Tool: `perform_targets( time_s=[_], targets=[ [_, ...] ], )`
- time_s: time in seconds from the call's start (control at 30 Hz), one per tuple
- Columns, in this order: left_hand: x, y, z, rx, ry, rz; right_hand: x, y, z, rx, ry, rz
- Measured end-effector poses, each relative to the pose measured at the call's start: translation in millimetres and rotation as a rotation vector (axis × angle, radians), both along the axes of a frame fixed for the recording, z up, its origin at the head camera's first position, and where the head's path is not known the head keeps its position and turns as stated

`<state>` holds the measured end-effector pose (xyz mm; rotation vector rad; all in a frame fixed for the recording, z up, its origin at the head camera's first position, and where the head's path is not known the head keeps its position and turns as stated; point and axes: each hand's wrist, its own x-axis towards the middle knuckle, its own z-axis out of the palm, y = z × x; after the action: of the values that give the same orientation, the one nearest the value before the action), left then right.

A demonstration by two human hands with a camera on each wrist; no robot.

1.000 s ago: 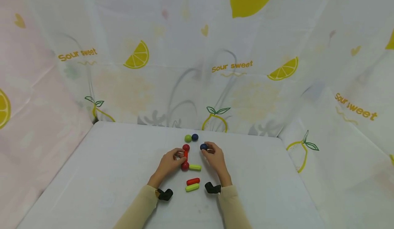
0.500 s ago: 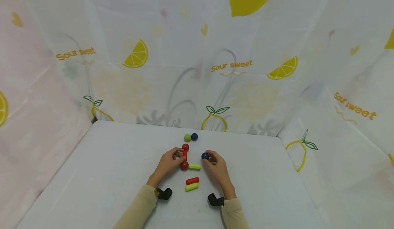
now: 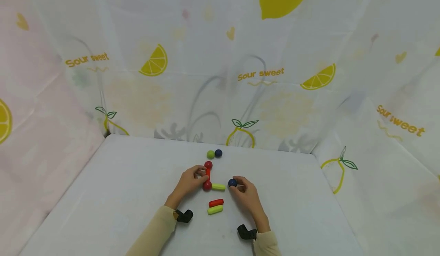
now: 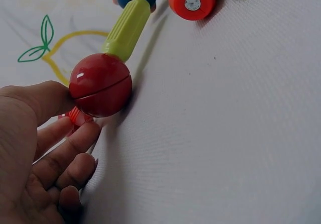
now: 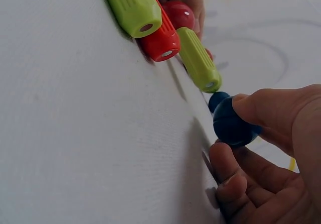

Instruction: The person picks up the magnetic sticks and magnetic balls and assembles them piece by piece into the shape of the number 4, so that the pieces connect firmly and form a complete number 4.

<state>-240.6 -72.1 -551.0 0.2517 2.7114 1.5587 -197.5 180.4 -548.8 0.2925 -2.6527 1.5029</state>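
Note:
My left hand (image 3: 188, 180) pinches an upright-lying red rod (image 3: 207, 174) that has a red ball at each end, the far one (image 3: 208, 164) and the near one (image 3: 207, 186). A yellow-green rod (image 3: 218, 187) sticks out to the right from the near red ball. My right hand (image 3: 248, 195) holds a dark blue ball (image 5: 233, 124) between thumb and fingers, close to that rod's free end. A small round disc shows in the rod's end face in the right wrist view. In the left wrist view, the thumb lies against the near red ball (image 4: 100, 86).
Farther back on the white table (image 3: 144, 195), a green ball (image 3: 211, 154) and another dark blue ball (image 3: 218, 153) sit side by side. Nearer the person, a loose red rod (image 3: 216, 202) lies along a yellow-green one (image 3: 215, 209). Lemon-printed cloth (image 3: 192, 95) surrounds the table.
My right hand has drawn the dark blue ball back toward the person and slightly right, from beside the far red ball to beside the yellow-green rod's end. The left hand stays put.

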Motion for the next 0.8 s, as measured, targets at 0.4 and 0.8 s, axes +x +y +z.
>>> perform_targets(
  time_s=[0.4,0.8],
  targets=[
    [0.7,1.4,0.0,-0.031,0.017,0.018,3.4,0.4,1.4,0.037,-0.04,0.059],
    [4.1,0.7,-0.5,0.008,0.048,0.0,5.5,-2.2,4.0,0.046,-0.064,0.052]
  ],
)
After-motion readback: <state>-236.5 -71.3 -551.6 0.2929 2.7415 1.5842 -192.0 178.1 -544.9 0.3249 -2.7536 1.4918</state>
